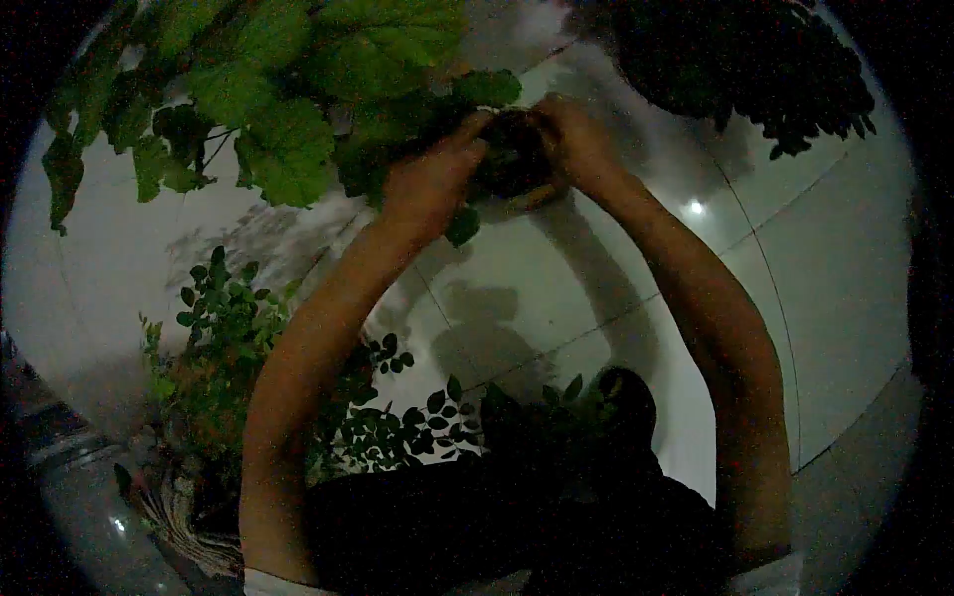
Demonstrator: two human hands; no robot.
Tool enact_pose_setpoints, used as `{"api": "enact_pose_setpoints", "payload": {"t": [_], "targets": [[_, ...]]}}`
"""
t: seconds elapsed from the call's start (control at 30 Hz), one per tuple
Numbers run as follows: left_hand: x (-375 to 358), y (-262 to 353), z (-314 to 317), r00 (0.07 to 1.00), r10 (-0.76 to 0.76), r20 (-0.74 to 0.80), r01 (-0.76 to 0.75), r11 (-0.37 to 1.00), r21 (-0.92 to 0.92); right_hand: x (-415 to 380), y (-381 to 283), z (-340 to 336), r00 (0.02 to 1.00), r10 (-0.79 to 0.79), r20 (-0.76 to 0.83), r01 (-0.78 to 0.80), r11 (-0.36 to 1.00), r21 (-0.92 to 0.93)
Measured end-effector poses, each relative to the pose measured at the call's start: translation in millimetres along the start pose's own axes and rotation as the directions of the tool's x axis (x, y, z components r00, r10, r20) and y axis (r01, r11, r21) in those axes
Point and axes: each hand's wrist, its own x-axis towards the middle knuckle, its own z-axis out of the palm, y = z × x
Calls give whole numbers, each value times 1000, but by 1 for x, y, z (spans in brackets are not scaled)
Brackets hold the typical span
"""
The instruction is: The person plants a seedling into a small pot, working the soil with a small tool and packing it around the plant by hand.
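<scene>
Dim, grainy view; my arms' shadow falls on the pale floor (556, 288), small glare spots, fisheye edges curve into black.

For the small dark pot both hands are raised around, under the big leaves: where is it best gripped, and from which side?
Probably by its sides, one hand from each side. The dark pot looks small and roundish, with broad leaves spreading up and left, so the top seems crowded. The left hand and right hand cup its flanks that way; its rim and base are too dim to judge.
</scene>
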Motion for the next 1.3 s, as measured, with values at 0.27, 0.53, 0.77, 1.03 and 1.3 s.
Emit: {"api": "enact_pose_setpoints", "payload": {"t": [0.27, 0.53, 0.77, 1.03, 1.3], "targets": [[3, 2, -13, 981, -72, 181, 83, 995, -51, 9, -38, -18, 980, 96, 176, -51, 969, -241], [0, 2, -4, 1000, -14, 24, 17, 993, -117, 6, -38, -39, 992, 71, 101, -41, 962, -271], [6, 10, -11, 997, -27, 75, 34, 994, -104, 7, -17, -35, 977, 129, 168, -88, 968, -233], [5, 10, -7, 991, -94, 94, 108, 983, -151, 3, -25, -37, 994, 22, 107, 13, 947, -322], [-1, 2, 2, 1000, 3, 18, -1, 995, -101, 4, -2, -20, 980, 169, 105, -154, 978, -137]]}}
